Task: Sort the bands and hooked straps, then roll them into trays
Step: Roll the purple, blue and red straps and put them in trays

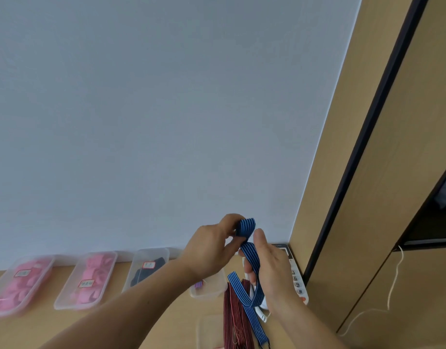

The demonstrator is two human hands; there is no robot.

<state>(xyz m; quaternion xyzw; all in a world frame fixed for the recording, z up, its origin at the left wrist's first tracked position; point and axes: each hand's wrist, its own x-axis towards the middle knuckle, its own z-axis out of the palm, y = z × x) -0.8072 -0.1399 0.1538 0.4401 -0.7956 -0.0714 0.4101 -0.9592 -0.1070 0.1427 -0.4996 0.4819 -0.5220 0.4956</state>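
A: Status?
B: We find the left hand (211,248) pinching the rolled end of the blue band (245,226). The right hand (269,269), just below, grips its tail.
A: Advice?
B: We judge it best to hold tension, edges aligned.

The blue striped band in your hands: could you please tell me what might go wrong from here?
The coil could spring loose, since the left hand only pinches the rolled end of the blue striped band in mid-air. Its loose tail hangs past the right hand and runs alongside the red striped bands, so it may snag or drag them.
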